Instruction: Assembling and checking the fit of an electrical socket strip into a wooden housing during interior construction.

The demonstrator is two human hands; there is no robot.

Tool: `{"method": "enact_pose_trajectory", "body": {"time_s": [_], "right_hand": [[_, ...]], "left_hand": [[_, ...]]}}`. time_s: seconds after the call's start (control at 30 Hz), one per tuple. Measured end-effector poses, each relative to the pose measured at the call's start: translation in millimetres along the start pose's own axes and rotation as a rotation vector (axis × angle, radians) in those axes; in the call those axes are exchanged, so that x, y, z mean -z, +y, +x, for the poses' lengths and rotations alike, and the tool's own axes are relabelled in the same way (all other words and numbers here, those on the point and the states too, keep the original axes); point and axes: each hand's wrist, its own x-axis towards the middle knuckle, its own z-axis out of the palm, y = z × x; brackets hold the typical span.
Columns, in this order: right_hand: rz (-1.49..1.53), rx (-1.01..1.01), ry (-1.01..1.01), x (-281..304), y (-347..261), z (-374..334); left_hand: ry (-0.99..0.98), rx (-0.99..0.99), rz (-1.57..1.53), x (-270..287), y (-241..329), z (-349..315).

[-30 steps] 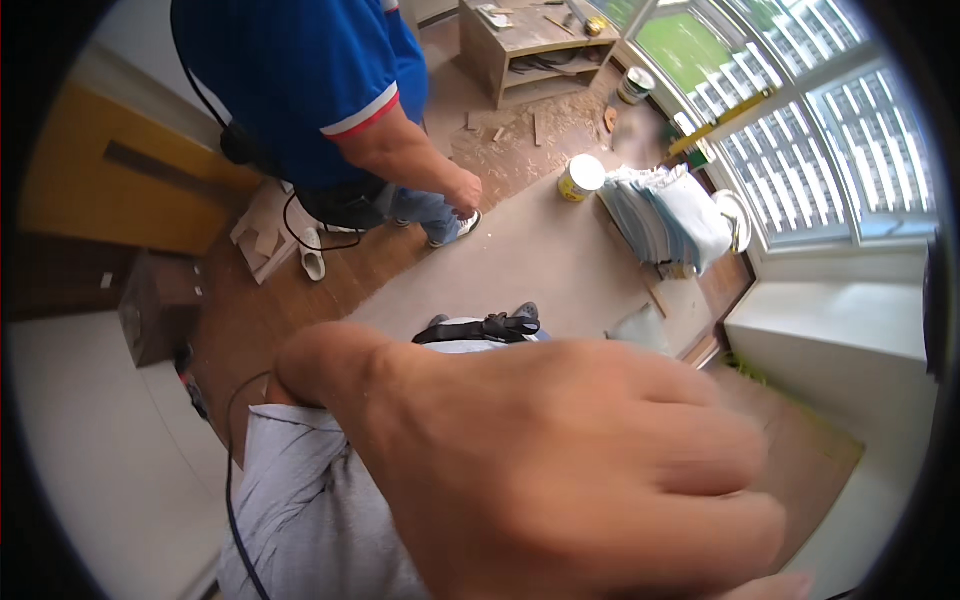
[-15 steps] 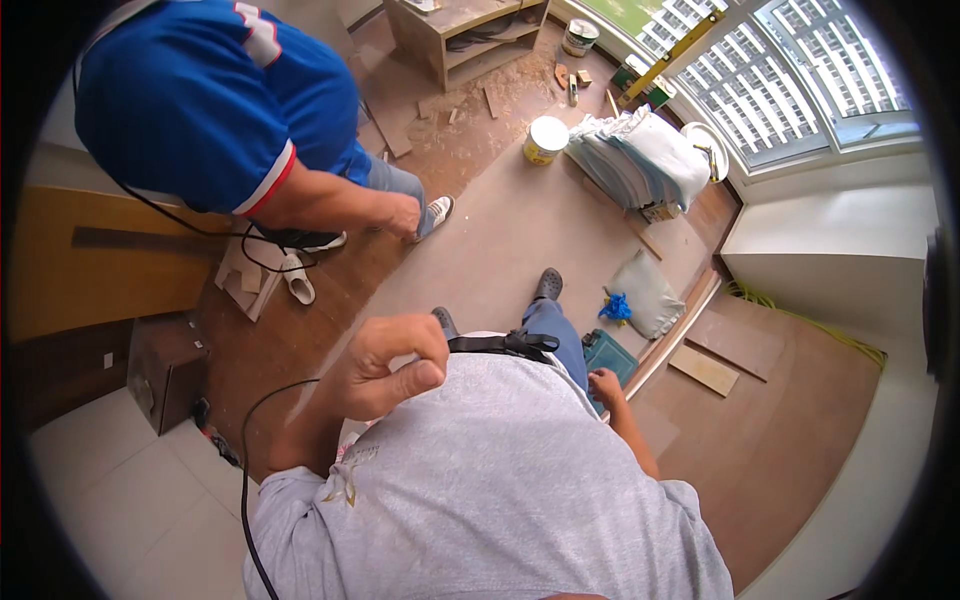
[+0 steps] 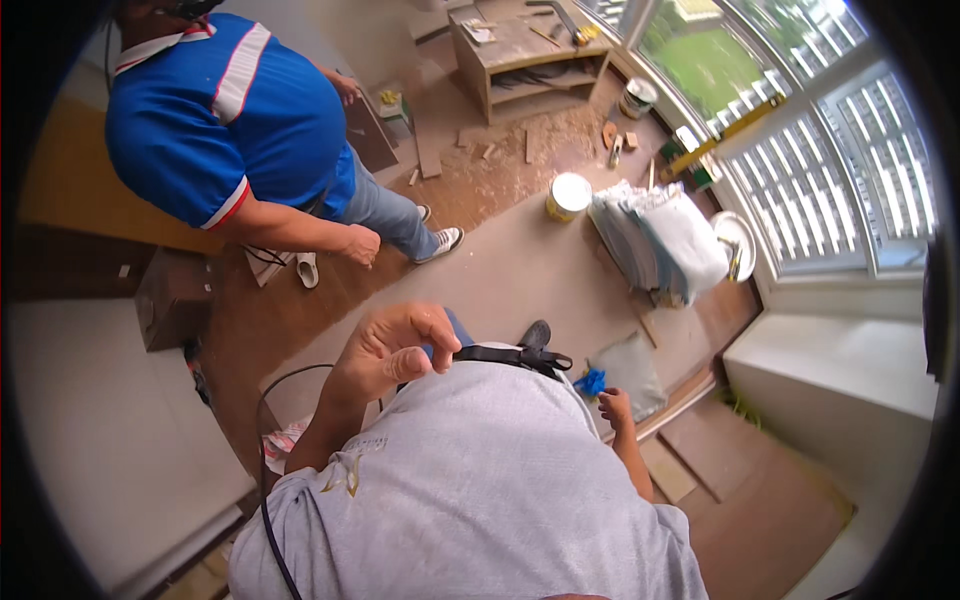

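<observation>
One crumpled blue bundle (image 3: 591, 381) sits just beside the right hand (image 3: 615, 406), between ten and eleven o'clock from it; that hand's fingers are part-curled, and whether they touch the bundle or grip anything I cannot tell; one pale sack (image 3: 640, 378) lies at one o'clock from the same hand, two boards (image 3: 668, 473) between four and five; one left hand (image 3: 390, 350), between nine and ten, has its fingers loosely bent, a gap between thumb and forefinger, nothing visible in it, near one black strap (image 3: 512, 356); farther off, one co-worker (image 3: 280, 110) in a blue shirt stands between ten and eleven; two tubs (image 3: 568, 197) stand towards twelve, one stack of pale sheets (image 3: 665, 250) between twelve and one, one low wooden cabinet (image 3: 478, 75) near half past eleven; the brown floor (image 3: 330, 285) carries one pale covering (image 3: 480, 275) and scattered shavings (image 3: 490, 160); windows (image 3: 810, 165) fill one o'clock, a white ledge (image 3: 815, 355) between two and three.
</observation>
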Motion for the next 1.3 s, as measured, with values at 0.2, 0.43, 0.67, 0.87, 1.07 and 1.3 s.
{"method": "enact_pose_trajectory", "body": {"time_s": [0.2,0.43,0.67,0.87,1.07,1.3], "right_hand": [[0.031,0.064,0.065,64,-59,64],[-0.085,0.070,-0.025,54,-125,84],[-0.105,0.034,-0.016,60,-156,68],[-0.100,-0.105,-0.028,80,-150,71],[-0.169,-0.113,-0.080,100,-194,97],[-0.311,0.227,-0.061,139,-311,182]], "left_hand": [[0.085,0.046,-0.009,-26,-11,36],[0.106,0.026,-0.013,-5,-28,110],[0.002,0.023,-0.084,37,-50,196],[0.044,0.081,-0.078,50,-53,232],[0.168,0.071,-0.084,39,-62,267],[0.272,-0.008,-0.119,-4,-64,307]]}}
